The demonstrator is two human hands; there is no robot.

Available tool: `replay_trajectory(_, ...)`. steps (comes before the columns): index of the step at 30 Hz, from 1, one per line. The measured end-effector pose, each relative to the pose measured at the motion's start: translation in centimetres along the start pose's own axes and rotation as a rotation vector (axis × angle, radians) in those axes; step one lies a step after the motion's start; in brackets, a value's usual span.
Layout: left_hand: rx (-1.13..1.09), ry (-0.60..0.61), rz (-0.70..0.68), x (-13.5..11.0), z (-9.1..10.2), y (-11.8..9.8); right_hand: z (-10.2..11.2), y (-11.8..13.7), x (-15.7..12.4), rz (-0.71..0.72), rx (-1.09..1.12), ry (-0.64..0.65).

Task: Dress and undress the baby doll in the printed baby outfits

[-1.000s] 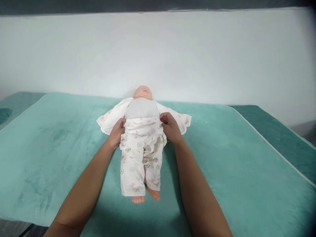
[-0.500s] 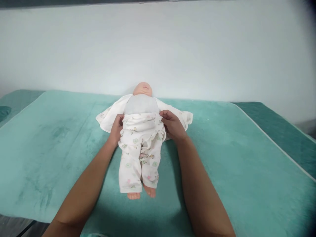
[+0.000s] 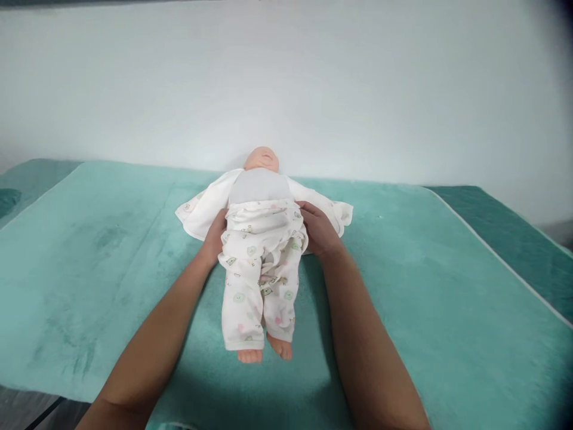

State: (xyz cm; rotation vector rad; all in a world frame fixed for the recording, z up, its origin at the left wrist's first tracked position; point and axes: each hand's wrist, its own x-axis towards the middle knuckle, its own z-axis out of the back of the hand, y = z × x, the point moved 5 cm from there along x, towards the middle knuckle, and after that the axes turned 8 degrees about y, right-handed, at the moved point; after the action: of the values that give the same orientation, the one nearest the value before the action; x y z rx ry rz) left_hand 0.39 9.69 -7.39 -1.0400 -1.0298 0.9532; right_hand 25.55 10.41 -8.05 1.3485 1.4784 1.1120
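Head view — two hands (image 3: 216, 235) (image 3: 319, 229), one doll (image 3: 260, 185)

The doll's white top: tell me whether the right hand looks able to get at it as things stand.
Probably yes: the right hand is beside the white top with nothing visible between them, though its fingers, at the waist of the printed trousers, may need to leave those first.

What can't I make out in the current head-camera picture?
All in the head view:
Left-hand grip: fingertips largely hidden by the trousers.
Right-hand grip: some fingertips hidden at the trousers' side.
Doll: arms covered by white sleeves.
Dark bar, lower left: cut off by the bottom edge.
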Motion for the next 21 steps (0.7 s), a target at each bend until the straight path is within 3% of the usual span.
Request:
replay_trajectory(3, 0.005, -0.158, 0.087, 0.0, 0.7, 0.5, 0.4, 1.0, 0.0, 0.176, -0.248, -0.104)
replay_trajectory(6, 0.007, -0.213, -0.038, -0.2, 0.9, -0.2, -0.4, 2.9, -0.7, 0.454, -0.563, -0.089)
replay_trajectory(8, -0.003, -0.177, -0.115, -0.2, 0.9, -0.5, -1.0, 3.5, -1.1, 0.537, -0.658, -0.035)
replay_trajectory(11, 0.017, -0.168, -0.09, 0.1, 1.1, -0.1, -1.2, 3.6, -1.0, 0.508, -0.653, -0.043)
replay_trajectory(17, -0.006, -0.227, 0.038, 2.1, 1.4, 0.5, -0.2, 2.3, 0.5, 0.313, -0.592, -0.207)
replay_trajectory(21, -0.129, -0.213, 0.063, 3.2, 1.0, 0.9, 0.5, 1.0, 1.5, 0.198, -0.471, -0.181)
